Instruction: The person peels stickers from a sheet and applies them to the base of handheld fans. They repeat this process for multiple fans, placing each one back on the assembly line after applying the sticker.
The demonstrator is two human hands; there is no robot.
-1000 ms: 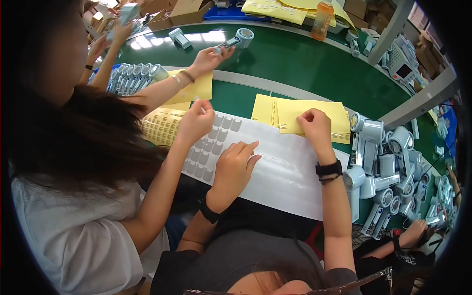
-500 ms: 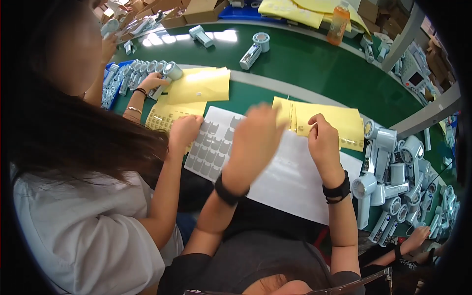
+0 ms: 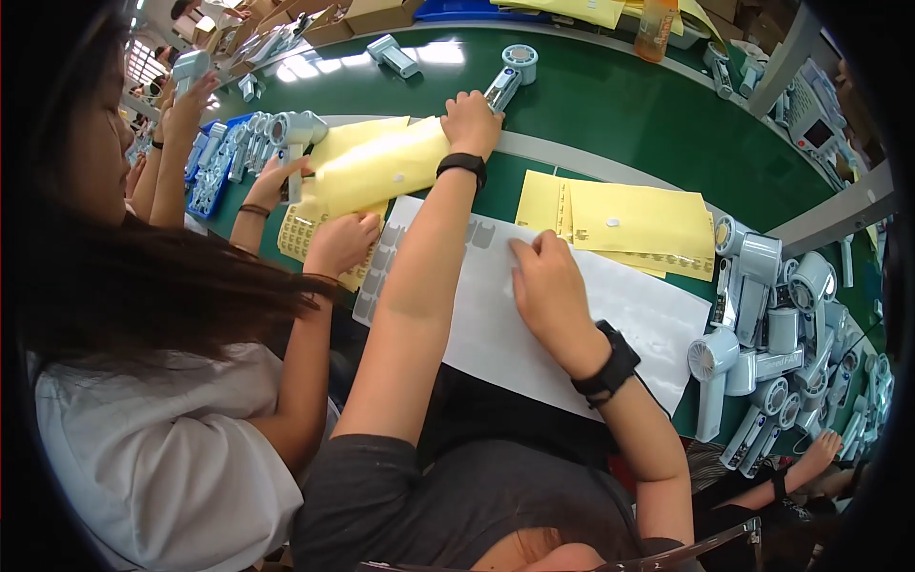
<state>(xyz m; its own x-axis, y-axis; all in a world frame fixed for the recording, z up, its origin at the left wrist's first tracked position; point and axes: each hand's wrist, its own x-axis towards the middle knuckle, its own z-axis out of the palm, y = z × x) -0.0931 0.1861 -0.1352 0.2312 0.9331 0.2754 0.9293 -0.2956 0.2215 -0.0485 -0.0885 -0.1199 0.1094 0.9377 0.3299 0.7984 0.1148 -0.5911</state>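
My left hand [image 3: 472,124] is stretched forward over the table edge, its fingers closed round the lower handle of a light-blue handheld fan [image 3: 519,62] lying on the green surface. My right hand [image 3: 553,291] is curled above a white sheet [image 3: 610,324], thumb and forefinger bent toward each other; whether anything is between them cannot be made out. Grey rounded stickers [image 3: 481,234] sit in rows on the sheet's left part, partly hidden by my left forearm. Yellow label sheets [image 3: 648,214] lie just beyond the white sheet.
A pile of light-blue fans [image 3: 762,324] stands at the right. On the left, a co-worker's hand [image 3: 343,243] rests near other yellow sheets [image 3: 372,167], and another hand holds a fan [image 3: 291,143]. A blue tray [image 3: 214,191] of parts and an orange bottle [image 3: 656,29] are farther off.
My left hand has moved from above the sticker sheet forward to the fan and closed on its handle. My right hand has shifted left over the white sheet. The view has tilted slightly.
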